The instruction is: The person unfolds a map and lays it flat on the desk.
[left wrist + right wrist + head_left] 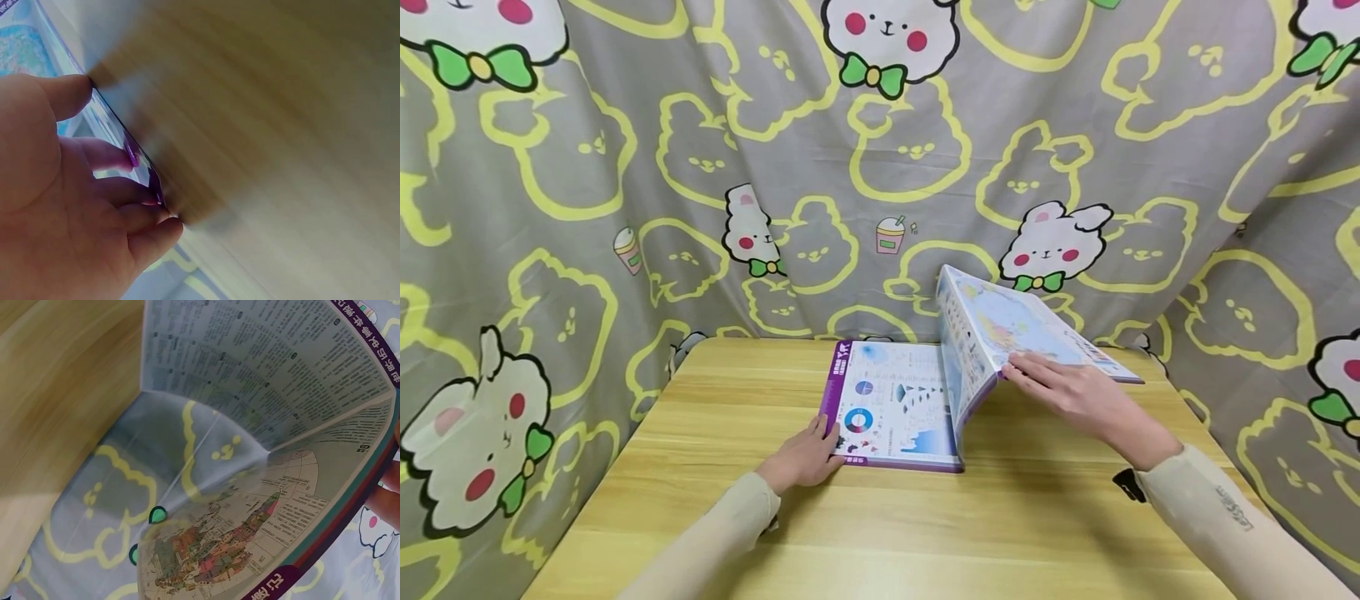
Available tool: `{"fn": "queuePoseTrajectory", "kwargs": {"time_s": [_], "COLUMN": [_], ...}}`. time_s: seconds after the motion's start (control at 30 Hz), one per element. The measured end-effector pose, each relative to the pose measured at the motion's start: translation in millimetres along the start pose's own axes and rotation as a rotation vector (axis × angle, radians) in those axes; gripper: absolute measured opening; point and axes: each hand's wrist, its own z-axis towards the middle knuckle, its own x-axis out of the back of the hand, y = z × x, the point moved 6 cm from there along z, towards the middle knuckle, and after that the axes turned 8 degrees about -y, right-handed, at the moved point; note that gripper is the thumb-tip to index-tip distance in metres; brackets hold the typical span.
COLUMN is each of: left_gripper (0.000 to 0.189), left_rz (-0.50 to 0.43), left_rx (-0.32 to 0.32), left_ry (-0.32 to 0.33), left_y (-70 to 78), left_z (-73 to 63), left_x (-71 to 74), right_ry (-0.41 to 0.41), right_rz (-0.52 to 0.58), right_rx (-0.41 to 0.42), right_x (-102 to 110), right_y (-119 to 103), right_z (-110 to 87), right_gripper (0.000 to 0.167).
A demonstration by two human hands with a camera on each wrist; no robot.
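Note:
A purple-edged folding map (898,358) is partly unfolded on the wooden table. Its left panel lies flat, printed with charts; the right part is raised in a tent-like fold. My left hand (805,454) holds the flat panel's near left corner, thumb at the near edge and fingers at the left edge. In the left wrist view, bent fingers (147,219) meet the purple edge. My right hand (1067,392) grips the near edge of the raised panels. The right wrist view looks into the fold, with a coloured map and dense text inside; fingers (384,503) show at the right border.
The light wooden table (865,533) extends in front of and beside the map. A grey curtain (685,208) with cartoon animals hangs behind the table and along both sides. The raised fold stands close to the curtain at the table's far edge.

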Motion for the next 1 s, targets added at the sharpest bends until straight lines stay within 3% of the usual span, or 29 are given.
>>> {"fn": "queuePoseTrajectory", "kwargs": {"time_s": [0.53, 1.0], "left_gripper": [0.062, 0.063], "left_rz": [-0.061, -0.099], "left_rx": [0.002, 0.031], "left_ry": [0.006, 0.001], "left_y": [-40.6, -64.5], "left_z": [-20.6, -29.5], "left_x": [-0.1, -2.0], "right_ry": [0.010, -0.044], "right_rz": [-0.030, -0.026], "right_rx": [0.007, -0.052], "right_x": [7.6, -9.3], "right_y": [0.5, -5.0], "right_z": [-26.7, -60.1], "right_gripper": [0.049, 0.050]}}
